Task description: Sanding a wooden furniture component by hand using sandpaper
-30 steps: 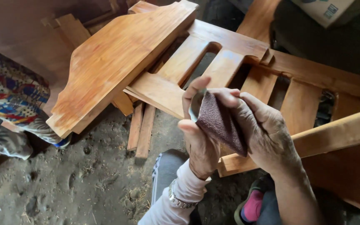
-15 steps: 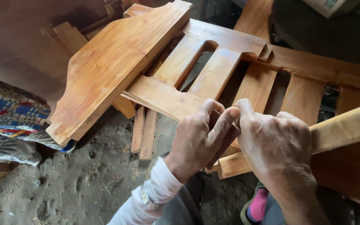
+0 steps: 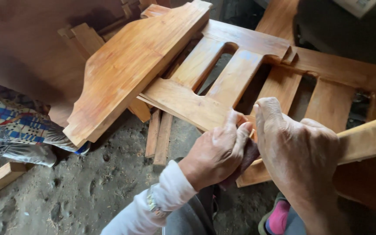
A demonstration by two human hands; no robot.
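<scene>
Sandpaper (image 3: 245, 162) sits pinched under the left hand (image 3: 216, 154), against the wooden rail (image 3: 362, 139) that runs away rightward; the right hand (image 3: 299, 152) curls beside it, contents unseen.

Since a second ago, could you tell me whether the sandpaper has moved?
Yes. The sandpaper was held up open above the slatted wooden frame; now it sits lower, folded between the left hand and right hand, against the wooden bar.

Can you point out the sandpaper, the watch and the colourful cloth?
sandpaper (image 3: 250, 157), head view, dark fold showing between the hands
watch (image 3: 152, 205), head view, metal band on the left wrist
cloth (image 3: 9, 126), head view, patterned middle
</scene>
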